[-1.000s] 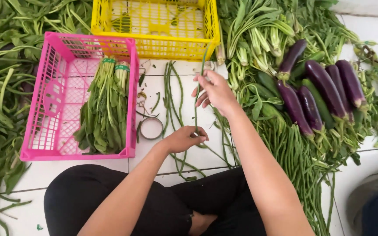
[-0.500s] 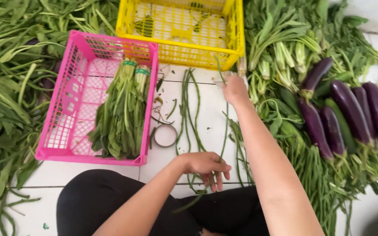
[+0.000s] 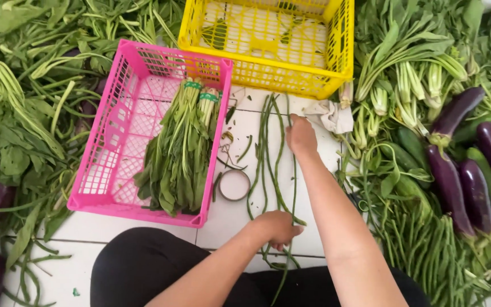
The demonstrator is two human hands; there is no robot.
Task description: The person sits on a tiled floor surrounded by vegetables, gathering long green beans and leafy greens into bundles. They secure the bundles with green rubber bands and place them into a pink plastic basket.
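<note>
Seated on white tiles, a person's left hand (image 3: 277, 226) curls around the near ends of long beans (image 3: 268, 153) while the right hand (image 3: 301, 136) pinches their far tips, two tied leafy bundles (image 3: 180, 153) already in the pink crate (image 3: 103, 148), heaps unsorted

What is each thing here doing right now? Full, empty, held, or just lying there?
Pink crate: holds two tied bundles of leafy greens.
Yellow crate: nearly empty.
Long beans: laid straight on the floor, gripped at both ends.
Left hand: closed on the near ends.
Right hand: on the far ends.
Eggplants: piled loose.
Tape roll: lying flat.
</note>
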